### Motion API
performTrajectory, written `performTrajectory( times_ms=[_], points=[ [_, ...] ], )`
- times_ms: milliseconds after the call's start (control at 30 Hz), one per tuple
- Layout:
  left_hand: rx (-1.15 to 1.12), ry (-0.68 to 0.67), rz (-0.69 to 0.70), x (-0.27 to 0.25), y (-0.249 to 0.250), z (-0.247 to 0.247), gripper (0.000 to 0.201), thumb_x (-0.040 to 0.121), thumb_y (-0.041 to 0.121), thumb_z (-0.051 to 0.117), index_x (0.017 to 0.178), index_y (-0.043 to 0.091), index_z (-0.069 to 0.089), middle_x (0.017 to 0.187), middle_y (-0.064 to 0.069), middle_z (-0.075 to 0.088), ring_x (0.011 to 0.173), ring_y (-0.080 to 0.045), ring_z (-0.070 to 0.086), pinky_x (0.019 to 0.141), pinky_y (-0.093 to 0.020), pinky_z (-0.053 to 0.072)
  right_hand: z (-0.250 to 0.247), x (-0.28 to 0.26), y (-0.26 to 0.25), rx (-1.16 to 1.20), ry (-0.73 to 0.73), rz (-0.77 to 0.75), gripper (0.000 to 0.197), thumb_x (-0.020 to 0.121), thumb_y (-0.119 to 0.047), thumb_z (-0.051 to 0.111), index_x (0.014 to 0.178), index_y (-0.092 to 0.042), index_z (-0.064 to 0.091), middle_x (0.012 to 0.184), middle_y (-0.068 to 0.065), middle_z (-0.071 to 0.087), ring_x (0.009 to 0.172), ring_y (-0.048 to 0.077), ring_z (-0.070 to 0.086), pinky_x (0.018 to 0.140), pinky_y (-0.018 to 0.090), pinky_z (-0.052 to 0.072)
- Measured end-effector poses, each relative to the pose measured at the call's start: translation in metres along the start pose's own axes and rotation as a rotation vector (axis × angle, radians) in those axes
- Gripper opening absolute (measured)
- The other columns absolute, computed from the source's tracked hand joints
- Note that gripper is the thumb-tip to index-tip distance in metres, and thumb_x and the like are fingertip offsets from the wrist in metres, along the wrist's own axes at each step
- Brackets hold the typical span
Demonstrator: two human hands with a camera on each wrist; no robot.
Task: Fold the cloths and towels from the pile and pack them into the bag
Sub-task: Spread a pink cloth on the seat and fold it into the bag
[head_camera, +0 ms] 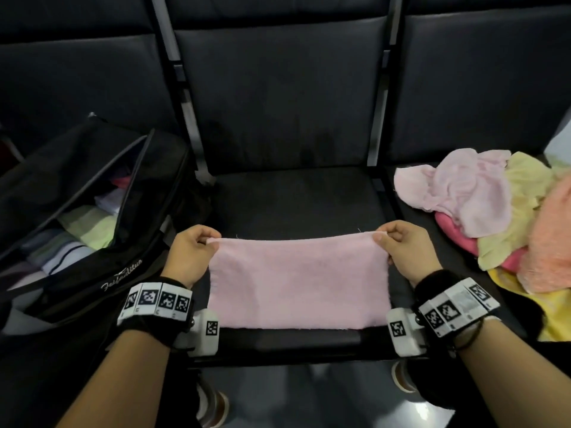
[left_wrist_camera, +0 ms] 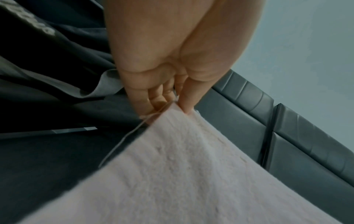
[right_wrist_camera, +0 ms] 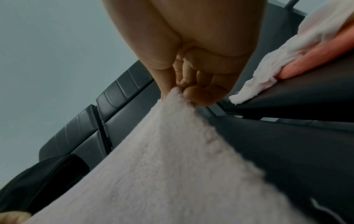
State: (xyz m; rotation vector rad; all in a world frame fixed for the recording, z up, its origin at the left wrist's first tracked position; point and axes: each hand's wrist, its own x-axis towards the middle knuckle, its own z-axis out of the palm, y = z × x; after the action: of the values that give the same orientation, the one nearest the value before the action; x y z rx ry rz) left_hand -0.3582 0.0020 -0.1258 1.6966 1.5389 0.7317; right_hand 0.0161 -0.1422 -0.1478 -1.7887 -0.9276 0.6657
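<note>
A pale pink terry towel (head_camera: 298, 282) is held stretched over the dark padded seat (head_camera: 296, 196) of a row of chairs, its near edge resting on the seat's front. The far left corner is pinched by the left hand (head_camera: 188, 254), thumb against curled fingers (left_wrist_camera: 153, 97), and the far right corner is pinched the same way by the right hand (head_camera: 401, 251), as is seen closely from both wrist views. An open black fabric bag (head_camera: 92, 211), with folded cloths already stacked inside, is set on the seat to the left; a loose pile of pink, yellow and orange cloths (head_camera: 494, 211) is left on the seat to the right.

The fold appears only begun. If the two corners are brought down unevenly, a skewed fold is likely. The grip is taken at the very edge, so a corner could slip free. The near edge could also be dragged off the seat front if the towel is pulled towards the body.
</note>
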Motion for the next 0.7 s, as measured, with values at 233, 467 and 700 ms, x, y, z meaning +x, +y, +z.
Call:
performTrajectory(
  times_ms=[233,467,700],
  points=[
    [0.01,0.02,-0.082,0.032,-0.018,0.031,0.023,0.088,-0.002,0.059,0.096,0.018,0.068,0.087,0.003,0.066,0.079,-0.013,0.061,0.081,-0.028,0.051,0.014,0.026,0.022,-0.255,0.006,0.035,0.006,0.085,-0.021,0.072,0.084,-0.022,0.066,0.071,-0.01,0.066,0.071,0.015,0.062,0.068,0.026,0.044],
    [0.176,-0.072,-0.142,-0.002,-0.047,0.041,0.034,0.082,-0.002,0.061,0.107,0.02,0.066,0.106,-0.012,0.063,0.086,-0.022,0.059,0.081,-0.029,0.044,0.012,-0.012,0.043,-0.528,-0.147,0.193,0.024,0.087,-0.039,0.067,0.106,-0.025,0.062,0.083,-0.009,0.063,0.087,0.02,0.063,0.08,0.034,0.051],
    [0.264,-0.133,-0.188,-0.04,-0.032,0.04,0.033,0.085,-0.004,0.051,0.102,0.014,0.074,0.126,-0.014,0.061,0.113,-0.028,0.06,0.105,-0.038,0.046,0.019,-0.038,0.027,-0.587,-0.228,0.222,0.015,0.083,-0.027,0.073,0.086,-0.018,0.061,0.083,0.001,0.063,0.082,0.024,0.061,0.068,0.027,0.041]
  ],
)
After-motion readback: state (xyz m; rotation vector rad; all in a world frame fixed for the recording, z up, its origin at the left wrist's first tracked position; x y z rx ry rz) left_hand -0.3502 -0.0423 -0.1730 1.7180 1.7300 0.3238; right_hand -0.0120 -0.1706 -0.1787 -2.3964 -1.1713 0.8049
